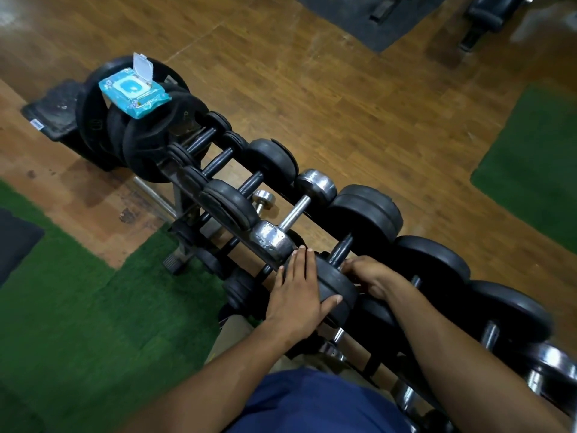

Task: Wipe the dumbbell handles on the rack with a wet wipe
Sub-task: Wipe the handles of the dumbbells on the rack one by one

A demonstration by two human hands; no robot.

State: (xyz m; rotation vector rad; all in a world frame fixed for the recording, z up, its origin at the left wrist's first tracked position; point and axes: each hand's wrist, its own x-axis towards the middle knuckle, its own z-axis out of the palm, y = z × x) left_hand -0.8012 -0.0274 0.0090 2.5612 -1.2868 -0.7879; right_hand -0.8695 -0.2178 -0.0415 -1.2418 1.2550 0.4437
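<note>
A long rack of dumbbells runs diagonally from upper left to lower right. My left hand lies flat, fingers together, on the near rubber head of a black dumbbell. My right hand is curled around that dumbbell's dark handle, near its lower end. The wet wipe is hidden; I cannot tell whether the right hand holds one. A blue pack of wet wipes with its white lid flipped up rests on the weight plates at the rack's far left end.
A chrome dumbbell lies just left of the held one, and larger black dumbbells lie to the right. Green turf mats cover the floor on my side, wooden floor lies beyond, and a bench stands at the top right.
</note>
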